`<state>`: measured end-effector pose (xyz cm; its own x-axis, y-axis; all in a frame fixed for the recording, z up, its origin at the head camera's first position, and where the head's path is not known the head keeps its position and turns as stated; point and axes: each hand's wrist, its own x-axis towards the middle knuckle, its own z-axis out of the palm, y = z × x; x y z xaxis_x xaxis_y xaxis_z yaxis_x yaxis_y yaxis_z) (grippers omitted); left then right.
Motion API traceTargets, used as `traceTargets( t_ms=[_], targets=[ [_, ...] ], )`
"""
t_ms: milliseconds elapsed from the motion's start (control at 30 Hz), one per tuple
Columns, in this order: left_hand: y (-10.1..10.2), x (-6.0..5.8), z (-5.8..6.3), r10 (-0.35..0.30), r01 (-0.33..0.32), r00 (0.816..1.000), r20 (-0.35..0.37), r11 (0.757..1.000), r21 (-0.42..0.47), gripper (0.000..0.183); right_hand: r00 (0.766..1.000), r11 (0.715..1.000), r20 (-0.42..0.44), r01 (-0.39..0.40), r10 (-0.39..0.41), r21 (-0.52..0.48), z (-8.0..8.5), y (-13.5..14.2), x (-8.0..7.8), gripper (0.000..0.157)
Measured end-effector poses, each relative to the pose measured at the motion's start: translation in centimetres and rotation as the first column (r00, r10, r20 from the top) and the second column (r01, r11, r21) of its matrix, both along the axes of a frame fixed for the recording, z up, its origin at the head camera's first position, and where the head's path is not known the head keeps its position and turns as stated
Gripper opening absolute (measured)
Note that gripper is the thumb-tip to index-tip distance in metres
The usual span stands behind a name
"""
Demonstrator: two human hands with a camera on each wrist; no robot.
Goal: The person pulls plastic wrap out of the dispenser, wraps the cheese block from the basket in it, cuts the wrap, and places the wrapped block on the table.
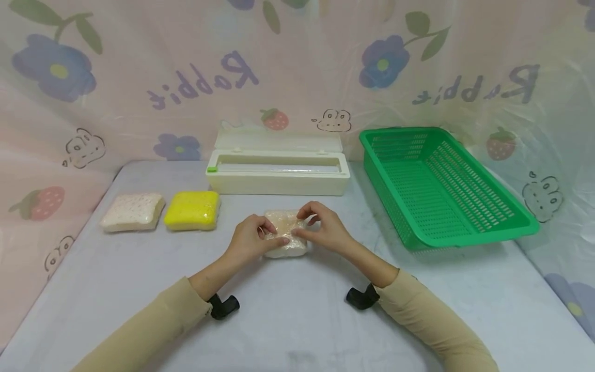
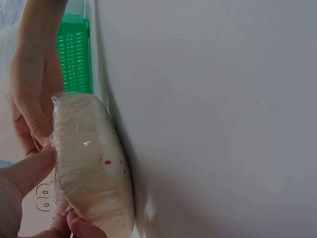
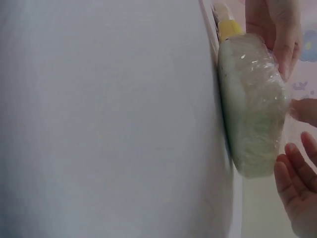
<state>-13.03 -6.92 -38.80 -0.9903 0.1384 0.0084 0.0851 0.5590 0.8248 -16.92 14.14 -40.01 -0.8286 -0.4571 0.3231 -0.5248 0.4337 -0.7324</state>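
Note:
A white block with red specks (image 1: 285, 250), wrapped in clear cling film, lies on the table in front of me in the head view. My left hand (image 1: 248, 238) is at its left side, thumb across the top and fingertips curled at the film on its edge; the left wrist view shows these fingertips (image 2: 85, 229) close up. My right hand (image 1: 327, 227) is over the right side, with its thumb touching the film on top. Its other fingers (image 3: 292, 173) are loosely bent and spread near the far edge in the right wrist view.
Left of the hands lie a wrapped pink-white speckled block (image 1: 132, 212) and a wrapped yellow block (image 1: 192, 211). Behind stands a white cling film dispenser (image 1: 279, 185) with its lid raised. A green plastic basket (image 1: 395, 217) stands at the right, near the printed curtain (image 1: 297, 62).

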Motion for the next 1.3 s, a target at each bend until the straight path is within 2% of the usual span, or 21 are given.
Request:
traceTargets(
  t_ms=[133,233,433,533,600,667,767,833,900,967,1033,1100,1133,1200,1267,1300],
  targets=[
    [0.0,-0.2,0.0,0.006,-0.008,0.998,0.059,1.000,0.029,0.026,0.999,1.000,-0.033,-0.010,0.011,0.017,0.0,-0.1,0.0,0.021],
    [0.1,-0.2,0.0,0.014,-0.017,0.996,0.086,0.999,0.033,0.023,0.997,0.997,-0.063,-0.043,0.047,0.059,0.0,0.0,-0.1,0.012],
    [0.4,0.0,0.0,0.051,-0.050,0.994,0.095,0.999,-0.012,0.018,0.987,0.981,-0.062,-0.140,0.150,0.137,0.2,0.4,-0.4,0.007],
    [0.4,0.1,0.0,0.040,-0.039,0.998,0.040,0.999,-0.035,0.019,0.983,0.976,-0.050,-0.167,0.176,0.140,0.5,0.6,-0.5,0.005],
    [0.3,0.3,-0.1,0.025,-0.027,0.999,-0.034,0.999,-0.040,0.021,0.984,0.978,-0.050,-0.167,0.174,0.124,0.6,0.9,-0.6,0.003],
    [0.1,0.7,-0.1,0.000,-0.005,0.991,-0.131,0.999,-0.040,0.023,0.985,0.982,-0.058,-0.156,0.163,0.107,0.7,1.0,-0.6,0.008],
    [-0.2,1.1,-0.1,-0.048,0.032,0.958,-0.282,0.998,-0.061,0.020,0.982,0.981,-0.087,-0.155,0.166,0.121,0.8,1.1,-0.6,0.023],
    [-0.4,1.2,0.0,-0.086,0.052,0.932,-0.353,0.993,-0.105,0.017,0.978,0.972,-0.095,-0.169,0.187,0.166,0.7,1.1,-0.6,0.035],
    [-0.5,1.2,0.1,-0.121,0.066,0.913,-0.389,0.986,-0.150,0.017,0.973,0.957,-0.087,-0.190,0.214,0.221,0.7,1.0,-0.5,0.044],
    [-0.5,1.1,0.2,-0.145,0.071,0.906,-0.398,0.978,-0.195,0.021,0.971,0.941,-0.063,-0.208,0.232,0.267,0.6,0.9,-0.3,0.050],
    [-0.6,1.1,0.1,-0.158,0.067,0.897,-0.413,0.971,-0.228,0.021,0.972,0.930,-0.034,-0.214,0.234,0.298,0.5,0.9,-0.2,0.052],
    [-0.6,1.1,0.1,-0.173,0.065,0.877,-0.449,0.967,-0.246,0.017,0.972,0.927,-0.012,-0.219,0.234,0.305,0.5,0.9,-0.3,0.052],
    [-0.6,1.2,0.1,-0.190,0.071,0.859,-0.476,0.964,-0.257,0.014,0.972,0.927,-0.002,-0.223,0.235,0.301,0.5,0.9,-0.3,0.053],
    [-0.5,1.4,0.0,-0.261,0.106,0.799,-0.541,0.948,-0.301,0.012,0.972,0.929,0.004,-0.226,0.236,0.293,0.5,1.0,-0.4,0.052],
    [-0.4,1.5,0.1,-0.375,0.175,0.715,-0.590,0.913,-0.368,0.013,0.971,0.933,0.002,-0.228,0.237,0.279,0.5,1.2,-0.6,0.051],
    [-0.3,1.6,0.1,-0.441,0.209,0.668,-0.599,0.884,-0.418,0.013,0.971,0.934,-0.003,-0.229,0.239,0.275,0.5,1.2,-0.8,0.051]
  ],
)
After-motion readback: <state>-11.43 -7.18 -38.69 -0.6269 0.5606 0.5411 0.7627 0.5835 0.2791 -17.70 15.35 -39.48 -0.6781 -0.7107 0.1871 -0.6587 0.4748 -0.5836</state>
